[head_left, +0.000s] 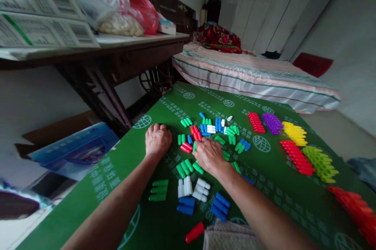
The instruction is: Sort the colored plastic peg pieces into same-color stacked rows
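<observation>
Both hands are resting on a green bench. The left hand is lying curled at ten o'clock, touching no pieces. The right hand is pressing down on a scatter of coloured pegs at the centre. Sorted rows are lying at three o'clock, well apart. A striped bed is standing at twelve.

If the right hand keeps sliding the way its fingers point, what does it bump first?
Probably the red pegs just past the right hand, though depth is hard to judge.
</observation>
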The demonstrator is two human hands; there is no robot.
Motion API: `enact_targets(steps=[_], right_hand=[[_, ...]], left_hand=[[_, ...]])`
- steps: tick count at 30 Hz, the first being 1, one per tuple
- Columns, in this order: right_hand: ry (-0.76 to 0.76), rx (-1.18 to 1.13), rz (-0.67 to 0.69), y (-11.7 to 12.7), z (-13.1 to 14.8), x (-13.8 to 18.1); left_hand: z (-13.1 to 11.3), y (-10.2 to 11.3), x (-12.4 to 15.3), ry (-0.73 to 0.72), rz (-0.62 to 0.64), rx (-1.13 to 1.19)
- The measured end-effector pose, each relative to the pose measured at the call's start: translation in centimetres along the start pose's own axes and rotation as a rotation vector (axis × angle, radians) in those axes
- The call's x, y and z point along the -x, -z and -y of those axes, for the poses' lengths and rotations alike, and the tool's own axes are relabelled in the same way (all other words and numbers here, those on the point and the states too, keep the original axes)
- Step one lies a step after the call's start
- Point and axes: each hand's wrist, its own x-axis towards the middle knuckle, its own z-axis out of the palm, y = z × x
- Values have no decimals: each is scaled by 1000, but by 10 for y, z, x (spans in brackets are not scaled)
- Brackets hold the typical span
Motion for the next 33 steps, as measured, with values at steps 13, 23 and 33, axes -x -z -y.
enact_targets(steps=[13,23,33], right_hand=[[26,-300,-123,10,-43,39],[-139,-70,-13,16,-154,118],[-378,55,-41,13,-143,133]], left_hand=[[-1,2,-4,-3,34,-12],[-5,16,-7,-18,121,-10],[-7,20,-17,8,203,-52]])
